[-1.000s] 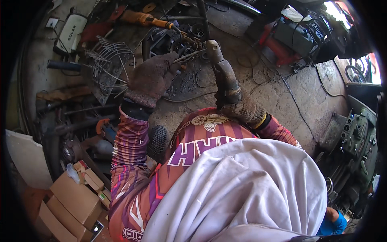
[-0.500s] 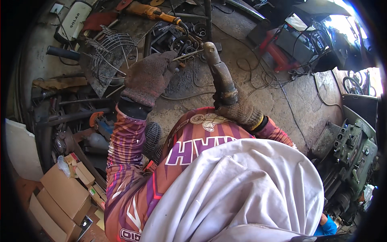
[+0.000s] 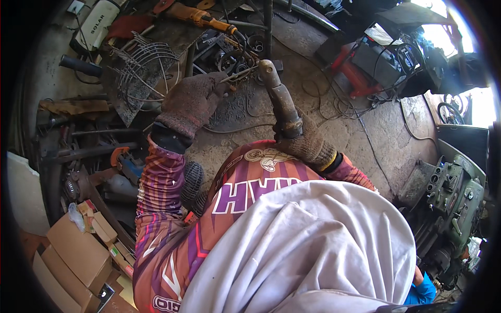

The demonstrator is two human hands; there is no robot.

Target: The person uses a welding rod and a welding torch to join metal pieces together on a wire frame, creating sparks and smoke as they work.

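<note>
My left hand (image 3: 189, 104), in a dark reddish-brown knit glove, is closed on a thin pale rod (image 3: 241, 73). The rod slants right, its tip close to the upper end of a heavy, worn brown metal shaft (image 3: 282, 99); I cannot tell if they touch. Round my right hand (image 3: 310, 145), in a brown knit glove with a yellow edge, the fingers are closed on the lower end of this shaft, below a thicker collar. It stands tilted in front of me, with a round spot or hole near its rounded top. My palms and most fingertips are hidden.
Beyond my hands lie an orange power tool (image 3: 201, 19) and a heap of metal parts. A bent wire frame (image 3: 148, 70) is at far left. Cables trail by a red machine (image 3: 355, 73). Cardboard boxes (image 3: 81, 248) sit lower left; a green machine (image 3: 451, 195) stands right.
Both hands have shifted only slightly; the shaft's top sits a little lower and further left. The rod is still held near that end. The whole view has moved a little.
</note>
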